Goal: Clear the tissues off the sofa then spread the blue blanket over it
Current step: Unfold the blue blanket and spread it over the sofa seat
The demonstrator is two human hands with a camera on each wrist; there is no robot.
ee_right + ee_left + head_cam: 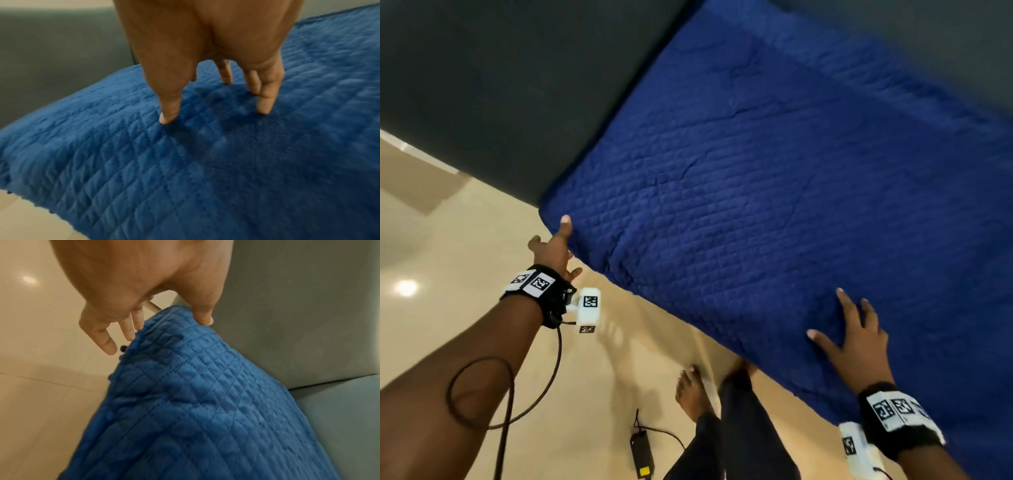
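The blue blanket (774, 212) lay spread flat across the seat of the dark sofa (493, 102), its front edge hanging over the seat toward the tiled floor (448, 240). No tissues were visible on the sofa in any view, so the clearing step appeared done and the spreading close to complete.

The blanket was quilted, with stitched squares. It was judged soft and limp, of light to moderate weight, draping readily and unlikely to slip on the upholstery. A few shallow creases remained near the middle. It was judged best taken by a corner or along the hem, where a pinch would hold, while the flat middle suited smoothing with the palm only.

The left hand (554, 246) was reached out to the blanket's front left corner, arm nearly straight. In the left wrist view its thumb (202, 316) rested on top of the corner and the fingers (129, 331) lay against the hanging edge; the fingers were only lightly bent and spread, and no firm pinch was evident.

The right hand (856, 342) rested on top of the blanket near the front edge, well apart from the left. Its fingers were straight and splayed, tips pressing on the fabric in the right wrist view, gripping nothing.

A black power adapter (642, 455) and its cable lay on the floor near the person's bare foot (690, 390)
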